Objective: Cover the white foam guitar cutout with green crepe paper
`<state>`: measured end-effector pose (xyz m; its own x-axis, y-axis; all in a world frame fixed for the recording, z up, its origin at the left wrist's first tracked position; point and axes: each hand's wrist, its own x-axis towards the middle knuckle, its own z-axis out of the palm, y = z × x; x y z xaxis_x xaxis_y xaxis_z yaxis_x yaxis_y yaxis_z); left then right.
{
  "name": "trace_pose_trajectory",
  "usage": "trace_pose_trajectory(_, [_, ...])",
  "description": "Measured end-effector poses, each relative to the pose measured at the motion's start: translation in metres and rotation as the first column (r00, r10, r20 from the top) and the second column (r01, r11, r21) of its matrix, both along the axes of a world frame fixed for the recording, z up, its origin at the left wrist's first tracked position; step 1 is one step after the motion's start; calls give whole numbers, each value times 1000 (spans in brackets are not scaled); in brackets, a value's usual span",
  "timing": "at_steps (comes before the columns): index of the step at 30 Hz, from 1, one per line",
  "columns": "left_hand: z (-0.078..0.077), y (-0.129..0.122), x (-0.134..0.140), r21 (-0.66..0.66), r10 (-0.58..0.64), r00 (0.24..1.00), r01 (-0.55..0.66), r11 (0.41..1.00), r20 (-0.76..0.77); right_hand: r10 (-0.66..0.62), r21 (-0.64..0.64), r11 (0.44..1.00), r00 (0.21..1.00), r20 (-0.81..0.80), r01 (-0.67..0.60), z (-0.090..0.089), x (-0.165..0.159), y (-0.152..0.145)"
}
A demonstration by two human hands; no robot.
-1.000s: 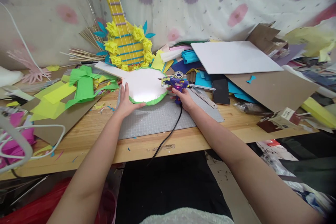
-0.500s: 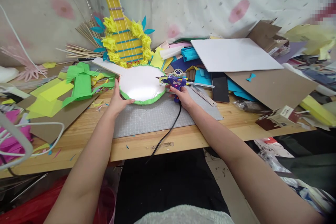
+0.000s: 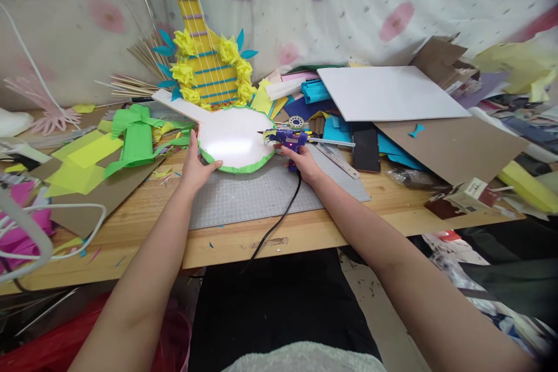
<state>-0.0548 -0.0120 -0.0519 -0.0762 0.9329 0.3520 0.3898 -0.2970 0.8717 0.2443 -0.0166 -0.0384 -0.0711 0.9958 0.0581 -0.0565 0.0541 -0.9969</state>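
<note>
My left hand (image 3: 197,165) grips the lower left edge of a white guitar-shaped board (image 3: 231,136), whose rounded body is rimmed with green paper and whose bare neck points to the upper left. A blue hot glue gun (image 3: 292,139) is in my right hand (image 3: 303,161), with a clear glue stick (image 3: 333,142) sticking out of its back. The gun's nozzle points left over the right part of the board; whether it touches the surface I cannot tell. Below the board lies a grey cutting mat (image 3: 244,203).
Behind stands a yellow paper guitar (image 3: 209,70) with yellow flowers. Green crepe paper (image 3: 137,133) lies on the left. On the right are a metal ruler (image 3: 337,161), a phone (image 3: 366,146), a white foam board (image 3: 392,93) and brown cardboard (image 3: 457,145). The gun's black cord (image 3: 279,224) hangs over the table edge.
The glue gun and my right hand have shifted very slightly left over the board. My left hand keeps its hold on the edge.
</note>
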Motion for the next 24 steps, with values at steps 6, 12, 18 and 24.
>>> trace_pose_trajectory(6, [5,4,4,-1,135,970,-137,991,201,61,-3,998,997,-45,-61,1,1,-2])
trace_pose_trajectory(12, [7,8,-7,-11,416,874,-427,904,250,72,-12,997,996,-57,-72,1,3,-2])
trace_pose_trajectory(18, [9,5,-15,178,512,857,-514,839,60,178,-29,983,983,-45,-179,4,8,-4])
trace_pose_trajectory(24, [22,-13,6,378,378,910,-295,878,-168,413,-220,899,900,139,-379,35,16,8])
